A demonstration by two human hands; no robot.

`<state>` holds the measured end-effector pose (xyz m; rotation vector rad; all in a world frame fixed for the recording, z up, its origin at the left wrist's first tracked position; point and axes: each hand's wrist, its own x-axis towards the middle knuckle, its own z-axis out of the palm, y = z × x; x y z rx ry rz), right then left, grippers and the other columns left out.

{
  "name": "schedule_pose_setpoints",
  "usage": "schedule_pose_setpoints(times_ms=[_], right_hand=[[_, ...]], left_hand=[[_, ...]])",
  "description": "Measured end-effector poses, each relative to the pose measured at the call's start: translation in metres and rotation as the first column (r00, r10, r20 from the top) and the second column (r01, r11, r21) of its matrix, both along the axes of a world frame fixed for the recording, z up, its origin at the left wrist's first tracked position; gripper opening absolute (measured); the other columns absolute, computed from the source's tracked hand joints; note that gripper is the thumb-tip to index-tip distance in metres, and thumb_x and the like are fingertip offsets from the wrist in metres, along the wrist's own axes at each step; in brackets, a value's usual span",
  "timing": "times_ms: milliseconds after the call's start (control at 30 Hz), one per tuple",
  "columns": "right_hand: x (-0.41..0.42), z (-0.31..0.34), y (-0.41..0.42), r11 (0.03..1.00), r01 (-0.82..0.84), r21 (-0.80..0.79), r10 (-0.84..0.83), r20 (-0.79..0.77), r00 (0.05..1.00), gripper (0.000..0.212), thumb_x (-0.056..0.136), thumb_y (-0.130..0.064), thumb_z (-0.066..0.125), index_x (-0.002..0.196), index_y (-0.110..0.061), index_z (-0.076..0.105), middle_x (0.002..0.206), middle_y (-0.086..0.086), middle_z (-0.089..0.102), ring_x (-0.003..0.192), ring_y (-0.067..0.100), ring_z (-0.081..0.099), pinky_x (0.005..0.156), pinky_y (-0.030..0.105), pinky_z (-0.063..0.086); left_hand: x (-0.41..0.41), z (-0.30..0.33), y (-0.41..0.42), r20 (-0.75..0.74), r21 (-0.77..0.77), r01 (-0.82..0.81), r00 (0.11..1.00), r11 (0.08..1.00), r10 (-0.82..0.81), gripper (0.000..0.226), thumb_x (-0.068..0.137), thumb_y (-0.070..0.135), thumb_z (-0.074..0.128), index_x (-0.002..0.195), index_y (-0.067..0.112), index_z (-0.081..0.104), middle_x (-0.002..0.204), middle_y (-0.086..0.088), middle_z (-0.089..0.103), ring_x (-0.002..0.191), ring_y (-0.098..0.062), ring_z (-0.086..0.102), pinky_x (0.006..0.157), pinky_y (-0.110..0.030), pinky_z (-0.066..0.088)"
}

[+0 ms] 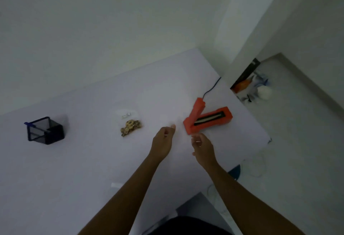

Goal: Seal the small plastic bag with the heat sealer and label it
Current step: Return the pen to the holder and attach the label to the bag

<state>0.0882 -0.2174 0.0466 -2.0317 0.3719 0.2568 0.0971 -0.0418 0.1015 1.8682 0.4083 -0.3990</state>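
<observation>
Small clear plastic bag (129, 123) lying flat mid-bench, well back from the near edge, golden-brown pieces bunched in its lower half, a white label strip (126, 115) showing near its top. Untouched by either hand.

Just to the right, toward the bench's right edge: orange heat sealer (206, 120), lid arm swung up and open in a V, dark sealing strip exposed along the base. Black cord (211, 89) trailing from its rear end toward the far right corner and over the edge.

Between bag and sealer, nearer the sealer: left hand (163, 141), raised over the bench, fingers loosely curled, thumb tip pointing up toward the sealer's hinge end. Something faint and pale, perhaps clear film, between the two hands — too washed out to tell whether anything is pinched.

Right hand (202, 146) just beside it, close to the sealer's near end, fingers curled inward, thumb and forefinger drawn together; grip contents not clear either.

Far over by the left edge: black mesh pen holder (46, 131), blue pen (37, 127) leaning across its mouth.

Near edge: small pale scrap (116, 185) lying flat on the white bench (83, 160).

Beyond the right edge, on the floor by the wall: blurry clutter (251, 83), orange, black and white.
</observation>
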Motion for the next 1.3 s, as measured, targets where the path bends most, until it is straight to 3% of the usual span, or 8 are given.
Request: schedule_pose_setpoints(times_ms=[200,333,467,633,867,1000,1133,1300], right_hand=[[0.035,-0.011,-0.082,0.972,0.234,-0.018,-0.234,-0.047,0.971,0.036,0.095,-0.002,0.055,0.127,-0.018,0.056,0.123,0.006,0.063,0.108,0.027,0.064,0.088,0.052,0.059],[0.068,-0.025,-0.124,0.943,0.319,-0.098,-0.328,-0.098,0.94,0.061,0.094,0.005,0.056,0.151,-0.009,0.036,0.149,0.014,0.047,0.131,0.032,0.052,0.11,0.045,0.044],[0.098,-0.043,-0.144,0.969,0.222,-0.112,-0.233,-0.106,0.967,0.073,0.091,0.01,0.052,0.156,-0.01,0.026,0.156,0.017,0.038,0.145,0.033,0.036,0.118,0.049,0.033],[0.135,-0.051,-0.147,0.975,0.206,-0.079,-0.212,-0.071,0.975,0.07,0.084,0.018,0.047,0.149,-0.005,0.039,0.144,0.02,0.051,0.135,0.036,0.047,0.113,0.047,0.04],[0.222,-0.057,-0.13,1.0,-0.007,-0.001,0.007,-0.065,0.998,0.075,0.081,0.023,0.044,0.15,-0.006,0.039,0.141,0.017,0.055,0.129,0.031,0.054,0.109,0.043,0.046],[0.273,-0.052,-0.111,0.996,-0.089,0.02,0.09,-0.104,0.991,0.076,0.082,0.021,0.042,0.152,-0.007,0.034,0.144,0.017,0.053,0.133,0.03,0.051,0.113,0.045,0.042],[0.304,-0.048,-0.102,0.981,-0.191,-0.022,0.188,-0.113,0.976,0.076,0.085,0.019,0.041,0.154,-0.01,0.031,0.147,0.016,0.05,0.135,0.031,0.05,0.114,0.045,0.041],[0.314,-0.029,-0.103,0.956,-0.282,-0.075,0.274,-0.101,0.956,0.069,0.088,0.018,0.041,0.151,-0.008,0.037,0.144,0.016,0.053,0.133,0.031,0.05,0.114,0.039,0.04]], left_hand=[[0.03,-0.009,-0.055,-0.076,-0.07,0.036,0.996,0.997,-0.042,0.06,0.101,0.055,0.026,0.146,0.017,0.041,0.149,-0.004,0.044,0.135,-0.022,0.041,0.102,-0.026,0.025],[0.05,-0.022,-0.089,-0.185,-0.208,-0.093,0.981,0.974,0.054,0.064,0.095,0.068,0.017,0.146,0.035,0.035,0.151,0.0,0.041,0.137,-0.019,0.04,0.114,-0.035,0.025],[0.061,-0.043,-0.118,-0.244,-0.219,-0.254,0.949,0.942,0.199,0.087,0.076,0.089,0.026,0.14,0.032,0.046,0.137,0.006,0.051,0.13,-0.017,0.046,0.112,-0.038,0.031],[0.078,-0.045,-0.132,-0.219,-0.154,-0.349,0.924,0.924,0.313,0.072,0.086,0.069,0.041,0.142,0.024,0.045,0.131,0.004,0.055,0.116,-0.011,0.049,0.099,-0.028,0.034],[0.144,-0.044,-0.112,-0.174,-0.089,-0.454,0.883,0.886,0.435,0.068,0.093,0.064,0.04,0.147,0.022,0.04,0.143,-0.003,0.05,0.131,-0.023,0.046,0.1,-0.029,0.032],[0.189,-0.04,-0.094,-0.167,-0.087,-0.439,0.891,0.894,0.422,0.079,0.089,0.072,0.035,0.149,0.021,0.034,0.149,-0.006,0.045,0.134,-0.027,0.043,0.11,-0.04,0.031],[0.221,-0.046,-0.071,-0.187,-0.066,-0.41,0.901,0.91,0.392,0.108,0.067,0.093,0.038,0.148,0.022,0.036,0.147,-0.004,0.047,0.132,-0.025,0.045,0.114,-0.045,0.033],[0.235,-0.043,-0.057,-0.196,-0.071,-0.314,0.935,0.947,0.296,0.099,0.074,0.086,0.041,0.149,0.022,0.035,0.147,-0.003,0.047,0.134,-0.024,0.044,0.113,-0.043,0.033]])
